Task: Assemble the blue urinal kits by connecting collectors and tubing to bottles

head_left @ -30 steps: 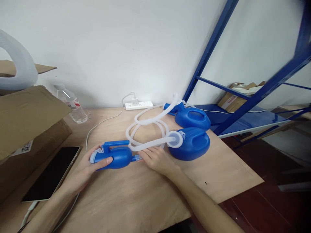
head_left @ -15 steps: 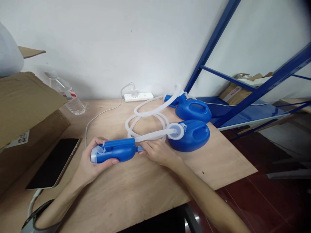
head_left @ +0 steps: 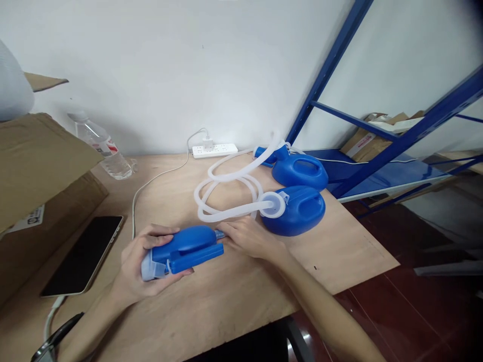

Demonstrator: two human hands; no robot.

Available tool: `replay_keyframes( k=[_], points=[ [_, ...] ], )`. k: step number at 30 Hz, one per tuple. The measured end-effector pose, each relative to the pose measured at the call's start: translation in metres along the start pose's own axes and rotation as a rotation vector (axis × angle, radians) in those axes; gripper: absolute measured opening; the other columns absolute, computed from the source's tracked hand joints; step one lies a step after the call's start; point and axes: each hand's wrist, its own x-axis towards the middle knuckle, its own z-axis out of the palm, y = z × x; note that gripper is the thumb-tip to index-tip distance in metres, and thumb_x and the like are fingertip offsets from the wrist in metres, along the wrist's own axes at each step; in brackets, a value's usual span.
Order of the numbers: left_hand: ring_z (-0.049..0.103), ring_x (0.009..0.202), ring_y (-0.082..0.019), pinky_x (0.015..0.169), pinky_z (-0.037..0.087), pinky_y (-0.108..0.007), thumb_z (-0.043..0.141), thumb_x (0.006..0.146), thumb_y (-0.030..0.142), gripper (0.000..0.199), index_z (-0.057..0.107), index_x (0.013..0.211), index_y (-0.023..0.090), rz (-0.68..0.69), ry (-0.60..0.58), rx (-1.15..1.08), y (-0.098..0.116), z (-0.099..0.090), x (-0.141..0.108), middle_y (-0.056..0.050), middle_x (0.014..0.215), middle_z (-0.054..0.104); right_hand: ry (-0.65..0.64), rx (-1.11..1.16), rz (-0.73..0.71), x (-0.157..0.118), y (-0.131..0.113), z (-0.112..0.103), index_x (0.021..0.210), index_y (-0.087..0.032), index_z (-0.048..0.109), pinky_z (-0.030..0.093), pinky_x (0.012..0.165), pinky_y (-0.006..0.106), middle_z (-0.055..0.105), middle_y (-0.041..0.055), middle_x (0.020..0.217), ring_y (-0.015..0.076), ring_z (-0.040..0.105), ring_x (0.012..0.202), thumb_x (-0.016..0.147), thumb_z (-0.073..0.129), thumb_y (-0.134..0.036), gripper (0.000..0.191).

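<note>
Wooden table (head_left: 234, 301) against white wall (head_left: 169, 75) | blue bottle (head_left: 184, 240) gripped at its capped end by left hand (head_left: 138, 266), held over table | its narrow tip (head_left: 219, 234) pinched by right hand (head_left: 247, 238) | pale hose (head_left: 230, 176) looped beyond, front jug (head_left: 296, 216) and rear jug (head_left: 298, 176) set to the right

The bottle (head_left: 188, 241) in the left hand (head_left: 141, 256) is blue. Beyond the grip, the hose (head_left: 230, 176) is translucent white; the table (head_left: 234, 296), pale brown.

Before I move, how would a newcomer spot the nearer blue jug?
Find the wooden table, then its right side by the blue shelving. The nearer jug there wears a wide translucent cap at its left end; the farther jug shows a blue neck.
</note>
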Motion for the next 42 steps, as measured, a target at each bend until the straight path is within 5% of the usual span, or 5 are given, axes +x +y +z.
replay_keyframes(
  k=[7,12,31,37,42],
  points=[
    [0.074,0.100,-0.027,0.085,0.062,-0.039,0.082,0.083,0.032,0.041,0.062,0.118,0.025,-0.178,-0.115,0.023,-0.006,-0.001,0.010,-0.008,0.113,0.073,0.240,-0.093,0.032,0.002,0.006,0.017,0.125,-0.016,0.066,0.053,0.083,0.036,0.080,0.0108,0.108,0.0263,0.075,0.098,0.106,0.059,-0.033,0.026],
    [0.073,0.111,-0.032,0.089,0.062,-0.042,0.083,0.080,0.040,0.066,0.053,0.138,0.026,-0.411,-0.065,-0.170,-0.015,0.004,-0.002,-0.012,0.124,0.071,0.373,-0.211,-0.019,0.001,0.005,0.023,0.107,-0.015,0.068,0.051,0.072,0.034,0.078,0.0077,0.092,0.0231,0.073,0.085,0.110,0.049,-0.028,0.023],
    [0.068,0.111,-0.028,0.092,0.058,-0.039,0.092,0.068,0.041,0.057,0.060,0.113,0.027,-0.271,0.029,-0.359,-0.021,0.011,-0.007,-0.009,0.118,0.068,0.168,-0.082,-0.066,-0.005,-0.001,0.014,0.098,-0.016,0.065,0.041,0.058,0.031,0.076,0.0055,0.080,0.0200,0.071,0.070,0.112,0.047,-0.045,0.037],
    [0.071,0.110,-0.029,0.089,0.058,-0.037,0.090,0.069,0.031,0.055,0.059,0.113,0.026,-0.545,-0.048,-0.278,-0.024,-0.003,-0.005,-0.009,0.122,0.069,0.199,-0.039,-0.003,0.005,0.003,0.012,0.132,-0.017,0.063,0.055,0.090,0.035,0.078,0.0112,0.120,0.0249,0.073,0.110,0.109,0.052,-0.046,0.038],
    [0.071,0.103,-0.027,0.085,0.059,-0.035,0.095,0.062,0.040,0.060,0.059,0.107,0.023,-0.727,0.064,-0.232,-0.031,-0.020,0.002,-0.008,0.116,0.073,0.306,-0.089,0.078,-0.008,0.012,0.006,0.125,-0.018,0.068,0.058,0.092,0.041,0.077,0.0119,0.109,0.0279,0.072,0.103,0.105,0.058,-0.052,0.041]
  ],
)
